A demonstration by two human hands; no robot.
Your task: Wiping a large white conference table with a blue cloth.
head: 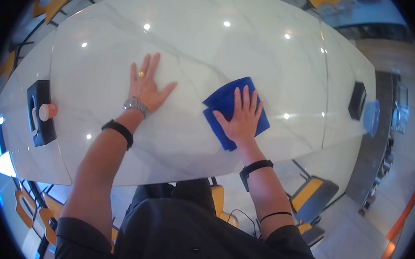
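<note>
A folded blue cloth lies on the white marble-patterned table, right of the middle. My right hand rests flat on top of it, fingers slightly apart and thumb out to the left. The cloth's edges show around the hand, and part of it is covered by the palm. To the left, my left hand is spread palm-down on the bare tabletop, holding nothing. It wears a gold-coloured ring, a metal watch and a black wristband.
At the left stands a black tissue box with an orange cup beside it. Another black box and a translucent blue bowl sit at the right end. Yellow-and-grey chairs surround the table. Narrow seams cross the tabletop near both ends.
</note>
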